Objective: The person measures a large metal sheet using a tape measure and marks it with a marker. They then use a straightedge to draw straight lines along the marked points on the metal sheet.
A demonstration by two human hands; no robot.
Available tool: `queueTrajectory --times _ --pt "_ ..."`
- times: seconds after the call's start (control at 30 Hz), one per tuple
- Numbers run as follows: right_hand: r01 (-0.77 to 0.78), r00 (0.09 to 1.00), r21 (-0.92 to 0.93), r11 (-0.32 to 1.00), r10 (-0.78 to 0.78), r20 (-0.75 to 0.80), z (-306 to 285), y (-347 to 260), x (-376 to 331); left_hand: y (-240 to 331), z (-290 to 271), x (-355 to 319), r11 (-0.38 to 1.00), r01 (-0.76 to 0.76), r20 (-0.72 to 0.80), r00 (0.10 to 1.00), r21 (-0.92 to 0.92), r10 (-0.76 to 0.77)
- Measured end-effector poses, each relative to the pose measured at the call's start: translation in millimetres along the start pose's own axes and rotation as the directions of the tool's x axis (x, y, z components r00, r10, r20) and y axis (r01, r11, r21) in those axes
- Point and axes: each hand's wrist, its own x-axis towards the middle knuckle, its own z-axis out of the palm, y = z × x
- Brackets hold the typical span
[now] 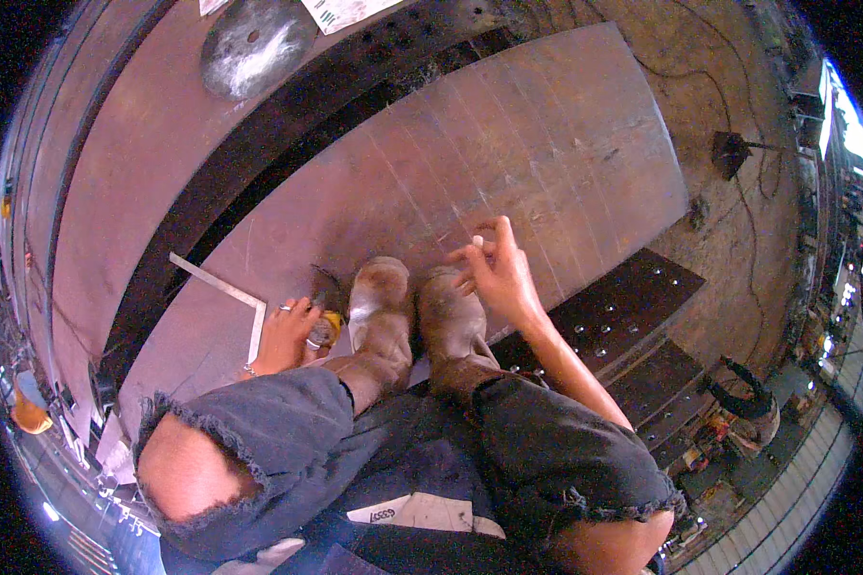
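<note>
My right hand is over the steel plate, just right of my right boot, with a small white piece of chalk pinched between its fingers. Several thin pale lines cross the plate. Low beside my left boot, my left hand has its fingers curled on a round yellow-and-grey thing that looks like a tape measure. Part of that is hidden by the fingers. A flat metal L-shaped square lies on the plate, one arm ending close to my left hand.
Brown boots stand on the plate. Right of it lie dark strips with holes. A dark curved beam runs along the left, with a round metal disc beyond. Cables trail over the floor; another person is at lower right.
</note>
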Motion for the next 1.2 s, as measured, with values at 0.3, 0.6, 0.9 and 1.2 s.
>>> queueTrajectory --times 0.3,0.6,0.9,1.2 --pt "0.554 0.83 -0.274 0.786 -0.549 0.103 34 -31 5 5 -72 68 0.743 0.179 0.184 0.98 -0.644 -0.076" --pt "0.692 0.721 -0.536 0.484 -0.423 0.549 34 -53 -18 75 -95 124 0.79 -0.335 0.04 0.91 -0.514 0.412" --pt "0.679 0.726 -0.436 0.59 -0.453 0.518 24 13 -26 101 -95 120 0.825 -0.097 0.185 0.954 -0.557 0.237" --pt "0.441 0.862 -0.589 0.677 -0.139 0.487 19 -26 -26 72 -56 130 0.601 0.197 0.334 0.934 -0.775 0.125"
